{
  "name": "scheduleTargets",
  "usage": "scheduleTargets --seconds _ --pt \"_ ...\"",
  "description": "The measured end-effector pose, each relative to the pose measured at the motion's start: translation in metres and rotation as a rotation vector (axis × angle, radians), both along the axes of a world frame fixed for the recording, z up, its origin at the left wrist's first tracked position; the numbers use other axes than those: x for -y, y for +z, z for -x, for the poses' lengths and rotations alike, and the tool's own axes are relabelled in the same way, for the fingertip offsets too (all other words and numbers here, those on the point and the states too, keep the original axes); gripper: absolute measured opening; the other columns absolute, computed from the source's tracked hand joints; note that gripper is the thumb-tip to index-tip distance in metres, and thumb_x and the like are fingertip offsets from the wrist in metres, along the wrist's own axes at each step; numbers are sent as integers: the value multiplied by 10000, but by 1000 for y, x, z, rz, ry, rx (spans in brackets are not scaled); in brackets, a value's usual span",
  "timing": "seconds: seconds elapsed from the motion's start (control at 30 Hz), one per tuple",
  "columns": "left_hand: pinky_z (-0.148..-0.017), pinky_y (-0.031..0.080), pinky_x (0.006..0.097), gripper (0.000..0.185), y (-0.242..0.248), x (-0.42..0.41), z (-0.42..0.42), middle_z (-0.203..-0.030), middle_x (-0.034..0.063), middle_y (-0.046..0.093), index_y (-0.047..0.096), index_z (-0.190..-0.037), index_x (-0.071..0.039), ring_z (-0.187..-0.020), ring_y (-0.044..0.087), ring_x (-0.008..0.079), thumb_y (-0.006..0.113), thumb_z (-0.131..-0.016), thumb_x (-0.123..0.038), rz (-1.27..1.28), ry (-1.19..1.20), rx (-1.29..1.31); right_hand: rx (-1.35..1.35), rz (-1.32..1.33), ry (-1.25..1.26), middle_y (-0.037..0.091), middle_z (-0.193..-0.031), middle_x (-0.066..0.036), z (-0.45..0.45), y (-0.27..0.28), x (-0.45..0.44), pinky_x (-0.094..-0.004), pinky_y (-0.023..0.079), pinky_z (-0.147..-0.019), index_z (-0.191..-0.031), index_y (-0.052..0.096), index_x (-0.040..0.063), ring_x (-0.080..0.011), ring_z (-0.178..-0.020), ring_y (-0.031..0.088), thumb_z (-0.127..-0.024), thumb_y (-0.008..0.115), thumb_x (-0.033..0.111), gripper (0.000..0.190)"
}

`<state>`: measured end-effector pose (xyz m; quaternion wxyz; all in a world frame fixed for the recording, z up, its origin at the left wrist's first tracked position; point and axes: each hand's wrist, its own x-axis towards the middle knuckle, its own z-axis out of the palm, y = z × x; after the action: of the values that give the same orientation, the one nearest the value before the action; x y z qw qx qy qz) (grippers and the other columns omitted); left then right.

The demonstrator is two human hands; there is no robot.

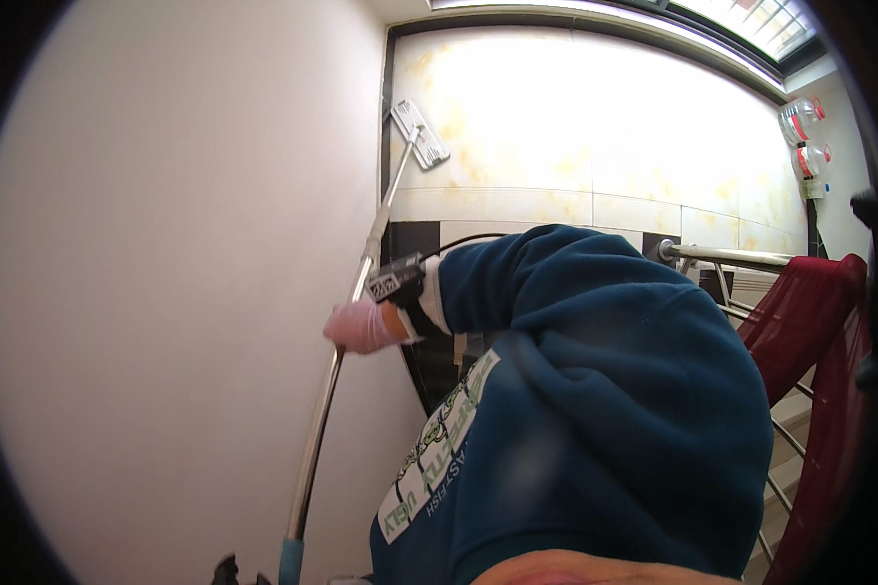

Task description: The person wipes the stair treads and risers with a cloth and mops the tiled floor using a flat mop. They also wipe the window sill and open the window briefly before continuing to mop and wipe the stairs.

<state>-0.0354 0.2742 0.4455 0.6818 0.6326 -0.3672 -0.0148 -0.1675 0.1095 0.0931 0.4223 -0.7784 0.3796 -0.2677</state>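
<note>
My right hand (366, 329), in a thin pinkish glove, is closed around the metal pole (320, 409) of a flat mop. The pole slants from a teal grip (291, 561) at the bottom edge up to a grey joint (375, 235). Its white rectangular mop head (420, 134) rests on the pale tiled floor (512, 131), one end near the dark skirting (388, 80). A small black device (395, 278) is strapped to my right wrist, with a cable running along the sleeve. My left hand is out of view.
A white wall (190, 256) borders the pole. Right of my body is a stainless steel stair railing (731, 254) with dark red cloth (804, 314) over it; stair steps (790, 468) show below. Clear plastic bottles (797, 123) stand by the far right wall, near a window (753, 22).
</note>
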Motion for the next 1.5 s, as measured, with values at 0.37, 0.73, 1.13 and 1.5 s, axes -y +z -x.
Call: scheduleTargets --seconds 0.37,0.73,1.13,1.5 --pt "-808 510 322 346 28 -2 -20 -1039 96 640 637 -1130 -26 -951 606 202 567 -946 -311 -142 -208 286 131 -114 385 691 -911 -147 -24 76 -81 -457 528 -790 -973 699 73 -359 -912 662 -855 665 294 253" --pt "-802 511 320 328 28 -10 9 -1023 94 638 636 -1116 -25 -946 605 203 574 -936 -291 -270 -274 310 -253 -70 482 708 -908 -137 2 55 -54 -463 511 -733 -949 735 87 -333 -856 672 -869 586 284 259" --pt "-795 514 319 307 -78 19 54 -1006 92 636 636 -1101 -23 -941 604 204 582 -925 -269 -684 -311 75 -637 191 29 681 -905 -78 109 -124 71 -412 533 -776 -815 730 109 -308 -899 642 -731 746 288 198" --pt "-691 507 292 331 -140 116 91 -1002 141 619 600 -1024 51 -854 604 221 521 -941 -260 -239 -484 197 -278 109 -764 617 -857 -45 160 -173 148 -417 506 -767 -722 616 134 -287 -958 577 -686 744 188 143"
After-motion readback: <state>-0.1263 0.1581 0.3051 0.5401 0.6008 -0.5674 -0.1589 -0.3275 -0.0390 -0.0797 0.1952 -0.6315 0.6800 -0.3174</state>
